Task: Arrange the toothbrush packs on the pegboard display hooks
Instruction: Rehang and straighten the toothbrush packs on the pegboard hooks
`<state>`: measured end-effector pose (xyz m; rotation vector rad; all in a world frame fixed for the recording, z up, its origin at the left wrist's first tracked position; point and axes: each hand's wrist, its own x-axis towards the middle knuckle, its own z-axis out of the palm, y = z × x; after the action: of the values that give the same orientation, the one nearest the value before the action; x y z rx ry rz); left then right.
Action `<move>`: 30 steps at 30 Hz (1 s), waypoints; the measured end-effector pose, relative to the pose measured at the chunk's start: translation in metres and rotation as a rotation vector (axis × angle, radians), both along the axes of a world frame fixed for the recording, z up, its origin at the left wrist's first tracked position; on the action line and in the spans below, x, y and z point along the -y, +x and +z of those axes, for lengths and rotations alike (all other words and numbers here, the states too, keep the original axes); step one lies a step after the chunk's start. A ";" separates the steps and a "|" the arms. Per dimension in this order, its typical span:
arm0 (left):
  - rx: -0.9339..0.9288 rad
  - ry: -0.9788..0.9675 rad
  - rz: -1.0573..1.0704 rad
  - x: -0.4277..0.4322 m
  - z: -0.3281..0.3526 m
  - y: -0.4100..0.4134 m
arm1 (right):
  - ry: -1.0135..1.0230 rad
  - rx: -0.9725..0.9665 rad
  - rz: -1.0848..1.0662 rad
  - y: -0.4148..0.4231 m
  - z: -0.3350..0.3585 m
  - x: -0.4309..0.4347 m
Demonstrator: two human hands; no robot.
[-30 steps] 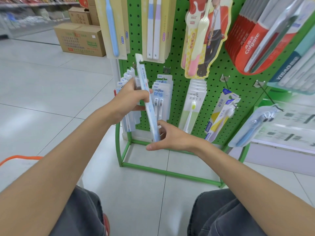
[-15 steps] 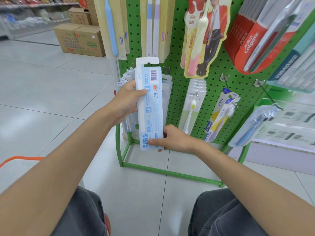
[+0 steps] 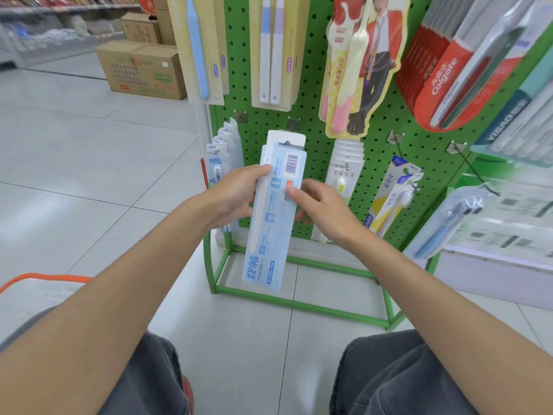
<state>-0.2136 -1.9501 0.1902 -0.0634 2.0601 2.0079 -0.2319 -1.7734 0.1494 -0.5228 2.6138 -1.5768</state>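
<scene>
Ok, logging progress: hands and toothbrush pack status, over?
Left hand grips toothbrush pack at left edge. Right hand pinches right edge. Pack upright, top at hook tip. No obstruction seen.

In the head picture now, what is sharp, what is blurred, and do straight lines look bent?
Head view: the blue toothbrush pack held by the left hand and right hand is fairly sharp; the shelves at top left are blurred; the green pegboard leans and bows at its edges, a wide-angle effect; light is soft, with pale glare on the floor.
</scene>
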 end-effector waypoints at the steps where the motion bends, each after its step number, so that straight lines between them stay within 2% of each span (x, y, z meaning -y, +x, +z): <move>1: 0.006 -0.017 -0.011 0.000 -0.001 0.000 | -0.041 -0.015 -0.014 -0.001 0.003 -0.001; 4: 0.019 -0.066 -0.031 -0.001 -0.004 -0.001 | -0.131 -0.056 -0.067 -0.002 0.009 -0.004; 10: 0.001 -0.168 -0.086 -0.003 -0.007 0.001 | -0.138 -0.096 -0.107 0.003 0.012 -0.004; 19: -0.357 -0.545 -0.201 -0.014 -0.014 0.010 | -0.073 -0.189 -0.199 0.007 0.013 0.001; 21: -0.361 -0.567 -0.204 -0.015 -0.014 0.012 | -0.036 -0.207 -0.165 0.010 0.015 0.004; 25: -0.247 -0.555 -0.237 -0.007 -0.008 0.009 | -0.041 -0.167 -0.066 0.016 0.025 0.007; 30: -0.323 -0.482 -0.211 -0.004 -0.007 0.011 | -0.008 -0.249 -0.108 0.013 0.029 0.009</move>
<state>-0.2021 -1.9464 0.1836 0.3935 2.5843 1.4376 -0.2185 -1.7827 0.1783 -0.6257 2.8631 -1.6508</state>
